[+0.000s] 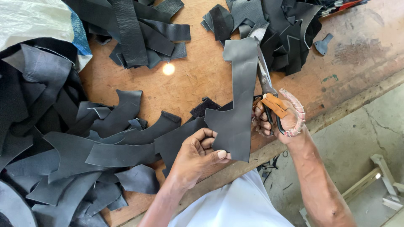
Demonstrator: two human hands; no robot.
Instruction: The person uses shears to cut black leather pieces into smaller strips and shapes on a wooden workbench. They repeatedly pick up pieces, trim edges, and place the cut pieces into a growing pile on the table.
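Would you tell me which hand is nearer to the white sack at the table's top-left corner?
Left. The left hand is below and right of the white sack; the right hand, holding scissors, is farther right.

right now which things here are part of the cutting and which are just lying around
In use:
- left hand pinching the black leather piece
- right hand working the scissors along its edge

Lying about:
- leather offcuts heaped on the wooden table
- white sack
- small grey scrap

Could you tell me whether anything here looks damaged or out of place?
The scissors in the right hand have handles bound in frayed cloth and tan strips. One grey offcut lies apart from the black piles.
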